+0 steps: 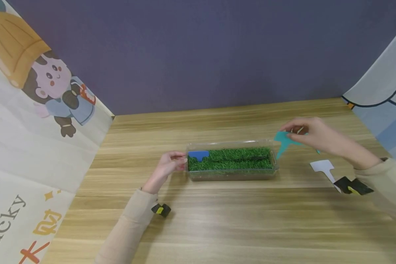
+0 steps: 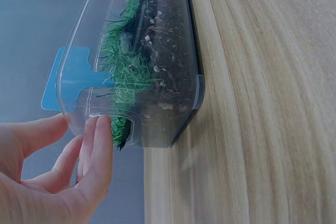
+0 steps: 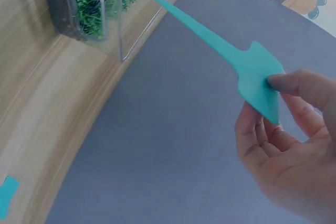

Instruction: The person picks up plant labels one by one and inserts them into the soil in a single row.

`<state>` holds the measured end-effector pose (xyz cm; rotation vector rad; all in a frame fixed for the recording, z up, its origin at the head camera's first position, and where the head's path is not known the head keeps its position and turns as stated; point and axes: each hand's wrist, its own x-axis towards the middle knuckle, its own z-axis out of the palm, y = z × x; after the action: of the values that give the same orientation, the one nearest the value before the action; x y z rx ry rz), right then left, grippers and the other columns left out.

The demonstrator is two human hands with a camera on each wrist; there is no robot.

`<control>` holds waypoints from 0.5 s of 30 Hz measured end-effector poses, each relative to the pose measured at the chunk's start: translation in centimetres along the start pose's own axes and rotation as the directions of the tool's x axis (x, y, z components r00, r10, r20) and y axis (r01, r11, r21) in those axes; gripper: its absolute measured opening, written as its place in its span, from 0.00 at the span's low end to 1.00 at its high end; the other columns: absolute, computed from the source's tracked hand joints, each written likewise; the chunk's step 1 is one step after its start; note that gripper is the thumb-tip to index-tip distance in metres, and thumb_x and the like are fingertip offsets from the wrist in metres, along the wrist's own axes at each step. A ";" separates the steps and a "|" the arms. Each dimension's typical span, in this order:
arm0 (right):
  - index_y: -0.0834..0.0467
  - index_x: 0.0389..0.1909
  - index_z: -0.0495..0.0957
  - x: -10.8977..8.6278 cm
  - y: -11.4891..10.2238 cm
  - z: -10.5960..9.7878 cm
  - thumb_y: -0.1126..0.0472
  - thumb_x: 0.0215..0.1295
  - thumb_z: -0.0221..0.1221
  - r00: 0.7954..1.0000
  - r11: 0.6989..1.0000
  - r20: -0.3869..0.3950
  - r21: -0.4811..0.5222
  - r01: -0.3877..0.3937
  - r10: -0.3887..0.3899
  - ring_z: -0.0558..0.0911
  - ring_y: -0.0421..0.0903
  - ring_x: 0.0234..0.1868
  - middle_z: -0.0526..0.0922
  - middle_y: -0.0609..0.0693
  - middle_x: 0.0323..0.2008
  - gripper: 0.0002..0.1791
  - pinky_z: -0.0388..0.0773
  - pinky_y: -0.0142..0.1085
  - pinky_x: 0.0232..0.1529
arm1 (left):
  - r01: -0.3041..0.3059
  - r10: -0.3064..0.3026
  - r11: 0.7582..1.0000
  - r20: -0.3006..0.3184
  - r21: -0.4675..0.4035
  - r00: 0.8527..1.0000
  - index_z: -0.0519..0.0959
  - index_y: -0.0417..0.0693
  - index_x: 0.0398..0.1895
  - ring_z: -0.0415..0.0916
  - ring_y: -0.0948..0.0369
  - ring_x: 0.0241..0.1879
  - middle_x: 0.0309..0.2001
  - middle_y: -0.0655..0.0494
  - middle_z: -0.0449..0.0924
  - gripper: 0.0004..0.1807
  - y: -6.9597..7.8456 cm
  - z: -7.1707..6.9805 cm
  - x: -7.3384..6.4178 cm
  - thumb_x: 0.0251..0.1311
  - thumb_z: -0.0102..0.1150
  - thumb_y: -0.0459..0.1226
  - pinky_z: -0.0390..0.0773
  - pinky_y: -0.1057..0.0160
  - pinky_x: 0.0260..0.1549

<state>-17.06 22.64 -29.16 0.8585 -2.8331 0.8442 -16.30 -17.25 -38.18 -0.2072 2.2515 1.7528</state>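
A clear plastic planter box (image 1: 232, 176) holds green artificial-looking grass (image 1: 237, 153) over dark soil. A blue T-shaped plant label (image 1: 198, 155) stands upright in the grass at its left end, its stem down in the blades. My left hand (image 1: 168, 163) rests its fairly straight fingertips against the box's left end; in the left wrist view they meet the end wall by its cut-out, the thumb near the rim. My right hand (image 1: 313, 134) pinches a teal T-shaped plant label (image 3: 257, 74) by its wide head, beside the box's right end, pointed stem tilted down toward the box.
On the wooden table (image 1: 224, 223), a white T-shaped plant label (image 1: 323, 167) lies under my right forearm. Another teal piece (image 3: 7, 196) lies on the table, mostly hidden by my right hand in the head view. A dark blue panel (image 1: 217, 55) rises behind the table.
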 end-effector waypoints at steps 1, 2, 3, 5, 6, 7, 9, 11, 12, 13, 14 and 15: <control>0.57 0.43 0.78 0.1 -0.2 0.0 0.67 0.58 0.56 1.000 1.000 0.000 -0.006 0.004 -0.004 0.70 0.30 0.31 0.77 0.45 0.34 0.11 0.72 0.24 0.31 | 0.001 -0.001 1.000 0.001 0.001 1.000 0.70 0.31 0.49 0.75 0.61 0.27 0.36 0.46 0.74 0.18 0.0 0.0 0.0 0.54 0.53 0.27 0.77 0.51 0.43; 0.57 0.42 0.78 0.2 -0.4 0.1 0.66 0.58 0.56 1.000 1.000 0.002 -0.006 0.002 -0.002 0.70 0.31 0.31 0.77 0.46 0.33 0.11 0.72 0.25 0.31 | 0.001 -0.001 1.000 0.001 0.001 1.000 0.70 0.31 0.49 0.75 0.61 0.27 0.36 0.46 0.74 0.17 0.0 0.0 0.0 0.54 0.53 0.27 0.77 0.51 0.43; 0.57 0.42 0.78 0.4 -0.6 0.1 0.66 0.58 0.55 1.000 1.000 0.006 -0.011 -0.002 0.002 0.70 0.32 0.31 0.77 0.46 0.33 0.11 0.73 0.25 0.31 | 0.003 -0.003 1.000 0.000 -0.001 1.000 0.70 0.31 0.49 0.75 0.61 0.27 0.36 0.46 0.74 0.17 0.0 0.0 0.0 0.54 0.53 0.27 0.76 0.51 0.43; 0.56 0.43 0.78 0.7 -1.0 0.2 0.66 0.58 0.55 1.000 1.000 0.015 -0.007 -0.020 0.020 0.71 0.33 0.31 0.76 0.46 0.33 0.11 0.73 0.27 0.31 | 0.002 -0.003 1.000 -0.002 -0.002 1.000 0.70 0.31 0.49 0.75 0.61 0.26 0.36 0.46 0.74 0.17 0.0 0.0 0.0 0.54 0.53 0.27 0.76 0.51 0.43; 0.56 0.43 0.78 0.8 -1.2 0.3 0.65 0.58 0.55 0.999 0.999 0.022 -0.002 -0.037 0.037 0.71 0.34 0.32 0.76 0.45 0.33 0.11 0.74 0.27 0.31 | 0.002 -0.002 1.000 -0.001 -0.002 1.000 0.70 0.31 0.49 0.75 0.61 0.26 0.36 0.46 0.74 0.17 0.0 0.0 0.0 0.54 0.53 0.27 0.76 0.51 0.43; 0.56 0.43 0.78 1.0 -1.4 0.4 0.66 0.58 0.55 0.999 0.999 0.024 0.006 -0.043 0.043 0.72 0.34 0.31 0.76 0.45 0.32 0.11 0.74 0.28 0.32 | 0.002 -0.002 1.000 -0.003 -0.001 1.000 0.70 0.31 0.49 0.75 0.61 0.26 0.35 0.46 0.74 0.17 0.0 0.0 0.0 0.54 0.53 0.27 0.76 0.50 0.43; 0.56 0.43 0.78 1.5 -1.8 0.5 0.66 0.58 0.56 0.999 0.999 0.029 0.023 -0.041 0.040 0.72 0.36 0.31 0.75 0.45 0.31 0.12 0.75 0.28 0.32 | -0.001 0.001 1.000 -0.005 0.002 1.000 0.70 0.31 0.48 0.75 0.61 0.26 0.35 0.46 0.75 0.17 0.0 0.0 0.0 0.54 0.53 0.27 0.76 0.50 0.43; 0.57 0.42 0.78 1.8 -2.1 0.7 0.68 0.57 0.56 1.000 0.999 0.026 0.044 -0.016 0.015 0.72 0.36 0.30 0.75 0.45 0.30 0.12 0.75 0.28 0.31 | -0.006 0.006 1.000 -0.006 0.009 1.000 0.70 0.31 0.48 0.75 0.62 0.26 0.35 0.46 0.75 0.17 0.0 0.0 0.0 0.54 0.53 0.27 0.77 0.50 0.42; 0.58 0.42 0.78 2.0 -2.2 0.8 0.68 0.56 0.57 1.000 0.999 0.019 0.046 0.009 -0.010 0.72 0.36 0.30 0.76 0.45 0.30 0.12 0.75 0.28 0.30 | -0.008 0.008 1.000 -0.005 0.011 1.000 0.71 0.31 0.48 0.75 0.62 0.26 0.35 0.46 0.75 0.17 0.0 0.0 0.1 0.54 0.53 0.27 0.77 0.50 0.42; 0.59 0.41 0.79 2.2 -2.3 0.9 0.69 0.55 0.57 0.999 0.998 0.012 0.052 0.036 -0.037 0.72 0.36 0.30 0.76 0.46 0.29 0.12 0.75 0.29 0.30 | -0.010 0.010 1.000 -0.006 0.014 1.000 0.71 0.31 0.48 0.75 0.62 0.26 0.35 0.46 0.75 0.17 0.0 0.0 0.1 0.55 0.53 0.28 0.77 0.50 0.42; 0.59 0.40 0.79 2.4 -2.5 1.0 0.70 0.55 0.57 0.998 0.997 0.006 0.053 0.057 -0.057 0.73 0.36 0.29 0.76 0.46 0.29 0.12 0.76 0.28 0.29 | -0.010 0.010 1.000 -0.005 0.014 1.000 0.71 0.31 0.48 0.75 0.61 0.26 0.35 0.46 0.75 0.17 -0.1 0.0 0.1 0.55 0.53 0.28 0.77 0.51 0.42; 0.59 0.40 0.79 2.5 -2.6 1.1 0.70 0.54 0.57 0.997 0.996 0.002 0.054 0.075 -0.075 0.73 0.37 0.29 0.76 0.46 0.29 0.12 0.76 0.29 0.29 | -0.010 0.010 1.000 -0.004 0.012 1.000 0.70 0.30 0.48 0.75 0.61 0.27 0.35 0.46 0.75 0.17 -0.1 0.0 0.1 0.54 0.53 0.28 0.77 0.51 0.41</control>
<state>-17.68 19.01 -28.32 0.9685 -2.7739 0.9139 -16.38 -17.27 -38.27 -0.1975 2.2690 1.7446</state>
